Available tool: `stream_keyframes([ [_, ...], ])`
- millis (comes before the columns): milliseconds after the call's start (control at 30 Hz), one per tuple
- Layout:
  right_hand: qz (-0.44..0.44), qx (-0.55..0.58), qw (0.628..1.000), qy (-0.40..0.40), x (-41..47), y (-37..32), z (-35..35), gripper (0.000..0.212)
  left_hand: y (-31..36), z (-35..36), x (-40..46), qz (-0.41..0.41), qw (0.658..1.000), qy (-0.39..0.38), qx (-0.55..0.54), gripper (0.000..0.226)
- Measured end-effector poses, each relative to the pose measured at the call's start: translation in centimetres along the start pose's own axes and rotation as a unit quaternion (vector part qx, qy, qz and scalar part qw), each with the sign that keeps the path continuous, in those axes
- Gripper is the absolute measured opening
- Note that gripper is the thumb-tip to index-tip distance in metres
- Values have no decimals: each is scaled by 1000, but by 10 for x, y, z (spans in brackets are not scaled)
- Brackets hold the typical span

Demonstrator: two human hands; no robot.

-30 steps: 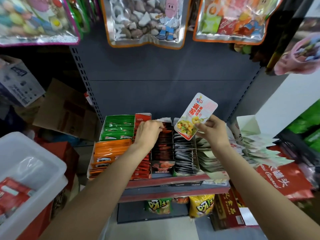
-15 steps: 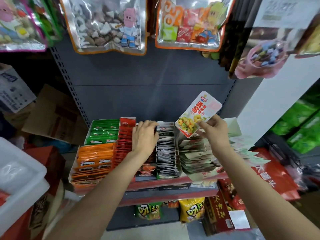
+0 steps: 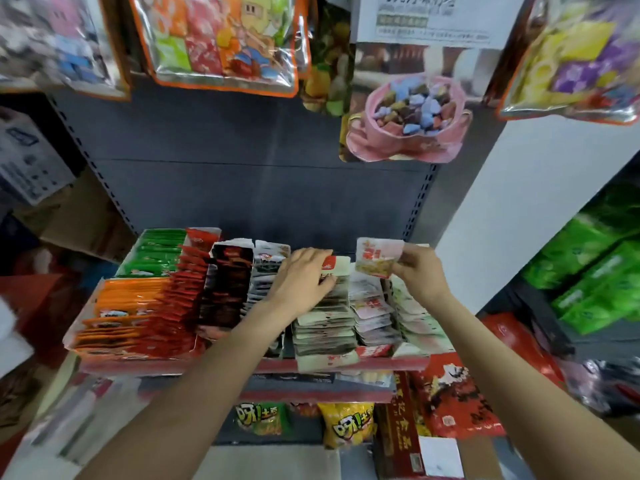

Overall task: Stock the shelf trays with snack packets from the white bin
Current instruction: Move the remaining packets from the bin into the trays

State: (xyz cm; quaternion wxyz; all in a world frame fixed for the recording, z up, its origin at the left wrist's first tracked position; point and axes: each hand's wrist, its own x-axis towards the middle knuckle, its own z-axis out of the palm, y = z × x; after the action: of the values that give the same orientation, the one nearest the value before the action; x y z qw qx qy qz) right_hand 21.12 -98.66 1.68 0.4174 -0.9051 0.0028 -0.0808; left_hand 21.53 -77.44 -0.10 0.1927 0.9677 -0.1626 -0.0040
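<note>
My right hand (image 3: 420, 271) pinches a small pale snack packet (image 3: 377, 258) with a red label, holding it just above the back of the pale rows on the shelf. My left hand (image 3: 303, 278) rests with bent fingers on the back packets of a cream-coloured row (image 3: 325, 320), parting them. The shelf trays (image 3: 242, 363) hold rows of green (image 3: 156, 252), orange (image 3: 128, 306), red (image 3: 173, 306), dark (image 3: 228, 289) and pale packets. Only a blurred white edge of the bin (image 3: 10, 327) shows at the far left.
Large candy bags (image 3: 221, 43) hang above the shelf, and a pink bag (image 3: 405, 116) hangs to the right. Yellow and green snack bags (image 3: 346, 426) sit on the lower shelf beside a red box (image 3: 450, 396). Green packs (image 3: 595, 271) fill the right-hand shelf. Cardboard boxes (image 3: 79, 216) stand at left.
The view swung right. My left hand moved from the dark row to the cream row. My right hand lowered the packet from an upright raised position down to the pale rows.
</note>
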Motion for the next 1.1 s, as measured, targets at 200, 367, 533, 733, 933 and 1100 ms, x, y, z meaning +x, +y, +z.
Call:
stream_keyframes([
  [200, -26, -191, 967, -164, 24, 15, 18, 18, 11, 2, -2, -36, 999, 34, -10, 41],
  [367, -91, -183, 958, -203, 25, 18, 20, 8, 12, 2, -1, -45, 998, 35, -22, 37],
  [533, -80, -236, 949, -193, 26, 21, 22, 12, 12, 1, 2, -51, 998, 32, -27, 35],
  [733, -88, -219, 957, -171, 26, 13, 18, 21, 11, 1, -2, -44, 998, 40, -25, 37],
  [933, -57, -278, 921, -267, 23, 21, 21, 28, 15, -2, -9, -22, 997, 74, 0, 40],
  [1100, -94, -104, 983, -121, 9, -18, 15, 27, 11, -24, -19, -40, 990, 126, -53, 33],
])
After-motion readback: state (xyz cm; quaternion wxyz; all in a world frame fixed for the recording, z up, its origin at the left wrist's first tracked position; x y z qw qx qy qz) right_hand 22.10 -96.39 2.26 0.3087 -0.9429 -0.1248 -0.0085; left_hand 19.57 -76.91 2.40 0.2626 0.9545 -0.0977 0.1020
